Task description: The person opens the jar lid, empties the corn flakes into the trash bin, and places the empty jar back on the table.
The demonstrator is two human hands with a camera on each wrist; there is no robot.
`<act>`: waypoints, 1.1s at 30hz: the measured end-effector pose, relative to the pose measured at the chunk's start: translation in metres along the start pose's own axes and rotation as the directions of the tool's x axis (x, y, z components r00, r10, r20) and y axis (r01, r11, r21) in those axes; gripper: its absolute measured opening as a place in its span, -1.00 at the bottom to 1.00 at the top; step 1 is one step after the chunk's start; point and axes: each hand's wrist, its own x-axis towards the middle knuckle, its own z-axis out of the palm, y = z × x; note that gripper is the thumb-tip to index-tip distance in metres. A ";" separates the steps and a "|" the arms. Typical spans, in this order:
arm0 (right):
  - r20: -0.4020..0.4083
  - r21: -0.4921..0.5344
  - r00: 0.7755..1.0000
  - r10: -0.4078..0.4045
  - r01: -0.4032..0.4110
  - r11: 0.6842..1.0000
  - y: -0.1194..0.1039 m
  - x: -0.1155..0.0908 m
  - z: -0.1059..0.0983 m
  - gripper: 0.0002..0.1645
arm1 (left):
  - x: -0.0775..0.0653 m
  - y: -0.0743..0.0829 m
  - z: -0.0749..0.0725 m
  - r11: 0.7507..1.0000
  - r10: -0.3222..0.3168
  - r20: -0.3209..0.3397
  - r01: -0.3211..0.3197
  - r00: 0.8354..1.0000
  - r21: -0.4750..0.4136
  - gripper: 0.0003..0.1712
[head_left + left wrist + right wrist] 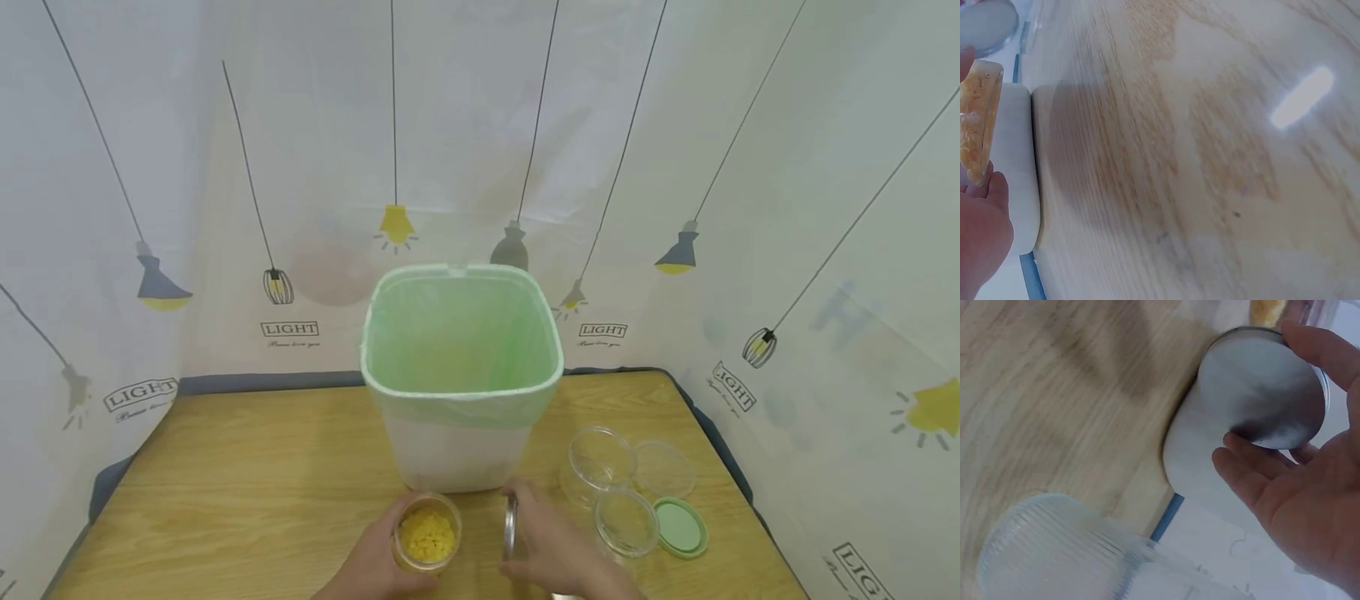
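In the head view my left hand [372,560] grips a small clear jar [428,533], open at the top, with small yellow pieces inside. The left wrist view shows the jar's side [980,119] at its left edge, fingers around it. My right hand [553,546] holds a round silver lid [510,528] on edge, a short way right of the jar. The right wrist view shows the lid's shiny flat face [1260,387] between thumb and fingers. Just beyond both hands stands a white bin [459,454] with a pale green liner [450,342].
To the right of my right hand stand two clear containers, a farther one [600,458] and a nearer one [627,523]. A clear round lid [666,468] and a green round lid [681,527] lie beside them. Printed curtains [315,167] enclose the wooden table [247,475].
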 end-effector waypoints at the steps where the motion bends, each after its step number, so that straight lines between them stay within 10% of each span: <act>1: 0.016 0.025 1.000 0.007 -0.008 1.000 0.002 0.001 0.002 0.03 | 0.000 0.000 0.000 1.000 -0.006 -0.001 0.006 1.000 0.002 0.09; 11: 0.084 0.116 0.996 0.023 -0.033 0.993 0.026 0.009 0.027 0.18 | -0.001 0.004 0.000 0.999 -0.035 0.008 0.035 0.999 -0.036 0.09; 23: 0.051 -0.127 0.997 -0.063 0.069 0.990 0.041 0.009 0.045 0.24 | -0.001 0.005 -0.001 0.999 -0.041 -0.015 0.041 0.999 0.015 0.14; 33: 0.075 -0.139 0.994 -0.085 0.095 0.986 0.044 0.006 0.043 0.16 | -0.001 0.009 -0.002 0.997 -0.068 -0.015 0.068 0.998 0.019 0.14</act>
